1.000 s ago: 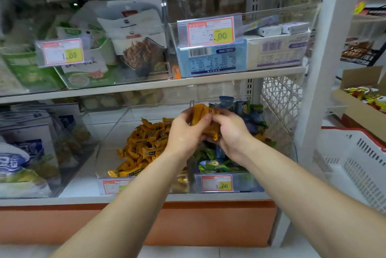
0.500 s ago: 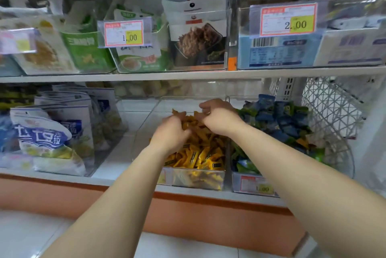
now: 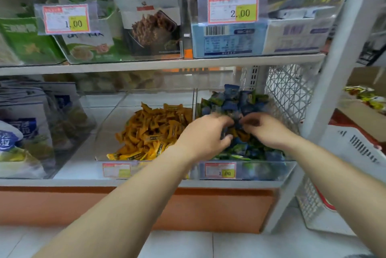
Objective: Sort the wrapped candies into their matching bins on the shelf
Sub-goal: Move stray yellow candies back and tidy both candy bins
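At the front of the lower shelf (image 3: pixel 62 182), both forearms are reaching in over the clear lip of the right bin (image 3: pixel 261 171), past its price tag (image 3: pixel 220 170). Left hand (image 3: pixel 205 134) and right hand (image 3: pixel 269 130) are hovering close together, nearly fingertip to fingertip, with fingers curling down into the blue and green candies (image 3: pixel 234 99). Blur is hiding whether either hand is actually pinching anything. Between the two hands a few orange strays (image 3: pixel 240 135) are showing in that heap. Those are likely what is being hunted, since the orange candies (image 3: pixel 152 130) are lying piled in the left bin (image 3: pixel 108 132) just beside.

Such pieces are looking light, small and slick in crinkly film, so they are probably slipping and burying easily. Pinching one by a crimped end seems surer than scooping. A clear divider (image 3: pixel 195 101) is standing between the bins, so each stray is needing a lift over it. Farther back, a mesh panel (image 3: pixel 288 90) is closing the right side. The upper shelf (image 3: pixel 146 66), carrying boxes (image 3: pixel 229 40) and pouches (image 3: pixel 150 17), is hanging low over the bins and limiting headroom.
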The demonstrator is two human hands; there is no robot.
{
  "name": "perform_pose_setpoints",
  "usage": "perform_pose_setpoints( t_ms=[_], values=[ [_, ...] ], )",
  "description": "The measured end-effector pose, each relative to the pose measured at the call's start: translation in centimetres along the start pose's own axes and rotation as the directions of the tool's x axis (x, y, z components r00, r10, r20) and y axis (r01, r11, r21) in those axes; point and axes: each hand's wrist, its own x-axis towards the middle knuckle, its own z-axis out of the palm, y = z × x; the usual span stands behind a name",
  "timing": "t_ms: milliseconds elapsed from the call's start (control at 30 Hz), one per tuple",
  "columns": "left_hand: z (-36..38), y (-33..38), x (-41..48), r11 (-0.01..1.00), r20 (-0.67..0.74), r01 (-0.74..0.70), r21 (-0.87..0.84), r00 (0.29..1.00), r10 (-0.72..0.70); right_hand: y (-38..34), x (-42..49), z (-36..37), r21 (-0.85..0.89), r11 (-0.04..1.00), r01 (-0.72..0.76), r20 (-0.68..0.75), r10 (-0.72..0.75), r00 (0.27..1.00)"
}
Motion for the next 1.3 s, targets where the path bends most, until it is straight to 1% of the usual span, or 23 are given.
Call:
perform_pose_setpoints(
  t_ms=[67, 100, 167, 200, 233, 300, 367, 467, 533, 600, 700, 767, 867, 933, 967, 1033, 1067, 1133, 1200, 1233, 1267, 1300],
  values=[
    [1.1, 0.6, 0.8, 1.0, 0.089, 0.016, 0.003, 0.996, -0.016, 0.4, -0.1, 0.1, -0.064, 0.998, -0.002, 0.036, 0.004, 0.999],
    [1.6, 0.7, 1.1, 0.999, 0.16, 0.032, 0.022, 0.986, -0.035, 0.4, -0.1, 0.2, -0.084, 0.996, 0.015, 0.05, -0.01, 0.999],
    [2.3, 0.7, 1.5, 0.992, 0.325, 0.031, 0.119, 0.943, -0.068, 0.4, 0.0, 0.4, -0.099, 0.994, 0.036, 0.079, -0.028, 0.997],
    [2.5, 0.7, 1.6, 0.988, 0.376, 0.021, 0.156, 0.923, -0.079, 0.3, 0.2, 0.5, -0.116, 0.993, 0.036, 0.099, -0.025, 0.995],
    [2.7, 0.7, 1.5, 0.986, 0.395, 0.014, 0.167, 0.915, -0.08, 0.2, 0.5, 0.6, -0.147, 0.989, 0.029, 0.12, -0.011, 0.993],
    [2.9, 0.5, 1.4, 0.989, 0.38, 0.004, 0.148, 0.923, -0.061, 0.3, 1.3, 0.8, -0.201, 0.98, 0.002, 0.134, 0.025, 0.991],
    [3.0, 0.4, 1.1, 0.99, 0.357, -0.01, 0.139, 0.933, -0.041, 0.2, 2.1, 1.0, -0.22, 0.975, -0.026, 0.127, 0.055, 0.99],
    [2.9, 0.4, 0.7, 0.99, 0.368, -0.036, 0.139, 0.93, -0.017, 0.0, 2.7, 1.4, -0.226, 0.972, -0.067, 0.105, 0.092, 0.99],
    [2.7, 0.5, 0.6, 0.99, 0.38, -0.04, 0.139, 0.925, -0.016, -0.1, 3.0, 1.8, -0.247, 0.966, -0.074, 0.083, 0.097, 0.992],
    [2.4, 0.4, 0.6, 0.992, 0.383, -0.039, 0.122, 0.924, -0.011, -0.2, 3.0, 1.9, -0.224, 0.972, -0.069, 0.076, 0.088, 0.993],
    [1.8, 0.2, 0.7, 0.998, 0.36, -0.021, 0.067, 0.933, -0.004, -0.4, 2.5, 1.4, -0.132, 0.989, -0.07, 0.046, 0.077, 0.996],
    [1.5, -0.1, 0.8, 1.0, 0.298, 0.011, 0.012, 0.954, -0.014, -0.4, 1.7, 0.6, -0.065, 0.996, -0.063, -0.038, 0.061, 0.997],
    [1.3, -0.2, 1.0, 0.995, 0.127, 0.075, -0.068, 0.99, -0.065, -0.7, 0.4, -1.0, 0.131, 0.99, -0.054, -0.189, 0.078, 0.979],
    [1.5, 0.0, 1.3, 0.978, -0.001, 0.136, -0.157, 0.991, -0.137, -1.3, -0.4, -1.6, 0.289, 0.957, -0.01, -0.246, 0.085, 0.966],
    [1.5, 0.2, 1.5, 0.959, -0.044, 0.166, -0.229, 0.983, -0.181, -1.7, -0.7, -1.7, 0.359, 0.933, 0.014, -0.262, 0.086, 0.961],
    [1.4, 0.8, 1.8, 0.873, -0.056, 0.21, -0.441, 0.964, -0.26, -2.7, -1.4, -1.4, 0.5, 0.865, 0.042, -0.255, 0.101, 0.962],
    [1.2, 1.1, 1.9, 0.811, -0.032, 0.219, -0.542, 0.959, -0.28, -3.2, -1.6, -1.0, 0.592, 0.805, 0.047, -0.233, 0.114, 0.966],
    [1.0, 1.6, 2.1, 0.687, 0.023, 0.223, -0.692, 0.957, -0.288, -4.1, -1.8, -0.2, 0.745, 0.666, 0.029, -0.169, 0.146, 0.975],
    [0.7, 2.0, 2.1, 0.532, 0.055, 0.224, -0.816, 0.948, -0.314, -4.6, -1.7, 0.4, 0.827, 0.562, -0.013, -0.092, 0.158, 0.983],
    [0.5, 1.9, 2.1, 0.473, 0.054, 0.223, -0.852, 0.937, -0.346, -4.7, -1.5, 0.5, 0.837, 0.545, -0.042, -0.045, 0.147, 0.988],
    [0.2, 1.7, 2.0, 0.447, 0.041, 0.223, -0.866, 0.924, -0.381, -4.8, -1.4, 0.5, 0.819, 0.569, -0.071, -0.001, 0.125, 0.992],
    [-0.1, 1.2, 1.9, 0.447, 0.029, 0.231, -0.864, 0.91, -0.414, -4.7, -1.2, 0.5, 0.771, 0.632, -0.08, 0.027, 0.094, 0.995]
  ],
)
